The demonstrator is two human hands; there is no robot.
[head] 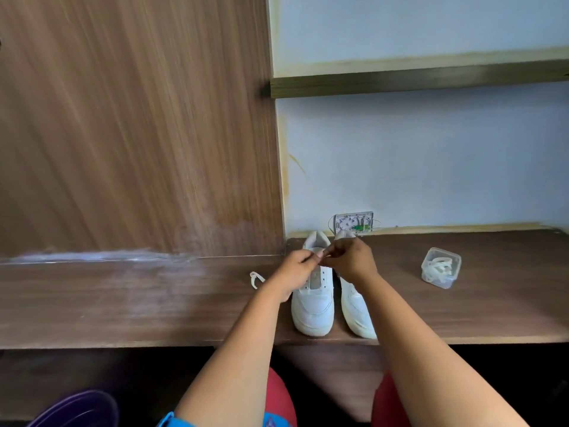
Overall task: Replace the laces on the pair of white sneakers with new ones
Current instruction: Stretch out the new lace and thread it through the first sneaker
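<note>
Two white sneakers stand side by side on the wooden desk, toes toward me. The left sneaker (313, 306) shows bare eyelets with no lace across them. The right sneaker (356, 309) is partly hidden by my right forearm. Above the left sneaker's tongue my left hand (297, 271) and my right hand (349, 260) meet, fingertips pinching something small between them, apparently a lace end; the blur hides it. A loose white lace (255, 278) lies on the desk left of my left wrist.
A small clear plastic box (441, 267) holding white laces sits on the desk (123, 303) at the right. An open wall socket (354, 223) is behind the sneakers. A shelf (415, 80) runs above. A purple bowl (77, 409) is at the lower left.
</note>
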